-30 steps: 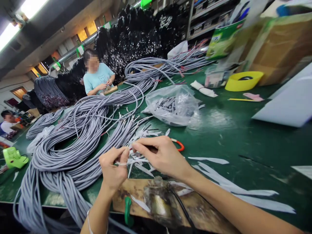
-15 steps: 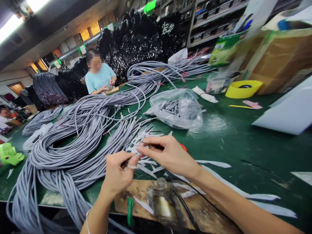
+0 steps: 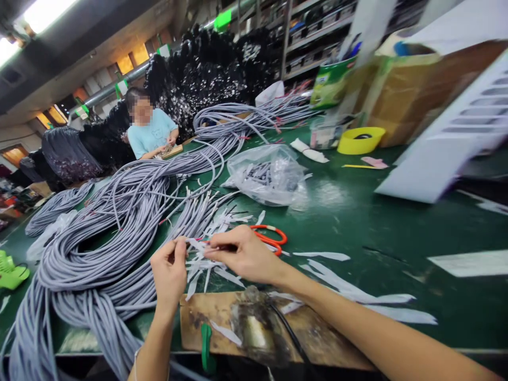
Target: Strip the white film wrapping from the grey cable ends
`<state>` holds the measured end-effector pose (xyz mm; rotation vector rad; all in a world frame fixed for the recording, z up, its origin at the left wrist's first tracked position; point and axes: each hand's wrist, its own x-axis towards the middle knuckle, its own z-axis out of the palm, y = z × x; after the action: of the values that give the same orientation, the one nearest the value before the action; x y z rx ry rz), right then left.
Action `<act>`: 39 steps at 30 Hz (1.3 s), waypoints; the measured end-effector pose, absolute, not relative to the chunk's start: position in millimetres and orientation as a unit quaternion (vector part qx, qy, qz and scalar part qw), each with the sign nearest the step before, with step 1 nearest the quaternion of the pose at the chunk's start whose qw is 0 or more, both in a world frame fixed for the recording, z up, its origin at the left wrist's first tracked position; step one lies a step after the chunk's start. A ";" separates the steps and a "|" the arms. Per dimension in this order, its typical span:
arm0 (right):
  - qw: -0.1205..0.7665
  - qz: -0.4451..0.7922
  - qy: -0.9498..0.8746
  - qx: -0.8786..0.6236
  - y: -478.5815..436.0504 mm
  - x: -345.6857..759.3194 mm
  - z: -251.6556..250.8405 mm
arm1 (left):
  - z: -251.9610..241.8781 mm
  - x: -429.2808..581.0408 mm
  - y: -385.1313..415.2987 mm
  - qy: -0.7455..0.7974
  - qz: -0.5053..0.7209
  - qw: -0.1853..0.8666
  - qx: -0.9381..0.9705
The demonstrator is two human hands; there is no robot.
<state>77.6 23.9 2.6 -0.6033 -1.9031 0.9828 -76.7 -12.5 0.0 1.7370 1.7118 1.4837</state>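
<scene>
My left hand (image 3: pixel 170 271) is closed in a pinch, palm turned inward, above the near end of the grey cables (image 3: pixel 186 225). A white strip (image 3: pixel 195 244) runs from its fingertips toward my right hand (image 3: pixel 245 255). The right hand is also pinched; its fingertips meet the far end of that strip, beside small specks of red and teal too fine to name. Loose white strips (image 3: pixel 226 275) lie scattered under both hands. Orange-handled scissors (image 3: pixel 278 238) rest just behind my right hand, their blades hidden.
A wooden board (image 3: pixel 317 344) carrying a stained metal block (image 3: pixel 256 330) and a green clip-like piece (image 3: pixel 206 346) lies at the front edge. A clear bag (image 3: pixel 265 177) of small grey parts stands beyond my hands. Yellow tape (image 3: pixel 360 141) sits at right. Across the table a person (image 3: pixel 153 132) works.
The view has swung right, so things sit further left. My hands have drawn slightly apart, and the scissors' handles have come into sight. The thin black wire by my right arm no longer shows.
</scene>
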 end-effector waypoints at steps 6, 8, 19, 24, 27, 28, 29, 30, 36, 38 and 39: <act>0.537 0.241 -0.750 -0.301 33.5 82.5 2.9 | -2.7 -69.3 -11.9 0.459 0.348 0.024 0.817; 0.515 0.297 -0.706 -0.384 43.6 83.7 5.6 | -3.4 -71.2 -13.6 0.407 0.368 -0.006 0.836; 0.485 0.228 -0.772 -0.342 30.4 72.5 6.2 | -7.6 -91.7 10.3 0.600 0.474 0.050 0.643; 0.528 0.275 -0.696 -0.402 41.6 83.3 12.4 | -6.7 -80.1 3.7 0.421 0.362 -0.059 0.830; 0.511 0.317 -0.680 -0.420 54.1 80.7 8.0 | -9.6 -77.1 -3.3 0.334 0.389 -0.198 0.835; 0.502 0.332 -0.677 -0.424 57.9 78.2 5.1 | -10.9 -77.4 -5.0 0.320 0.407 -0.234 0.823; 0.490 0.348 -0.676 -0.427 61.4 75.2 1.8 | -12.3 -78.1 -6.3 0.318 0.425 -0.252 0.809; 0.477 0.363 -0.675 -0.430 64.6 72.1 -1.7 | -13.8 -79.2 -7.1 0.329 0.441 -0.247 0.798; 0.463 0.394 -0.669 -0.427 72.2 64.8 -8.2 | -18.4 -88.1 0.1 0.505 0.479 0.071 0.714; 0.488 0.379 -0.664 -0.421 70.7 69.6 -2.3 | -16.2 -88.2 4.7 0.553 0.474 0.110 0.676; 0.501 0.370 -0.663 -0.416 69.5 72.7 1.3 | -14.8 -87.6 6.4 0.571 0.476 0.099 0.662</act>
<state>72.7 69.5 1.3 -1.0050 -1.6022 0.8957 -87.6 6.4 -14.8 1.9575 1.6873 1.4068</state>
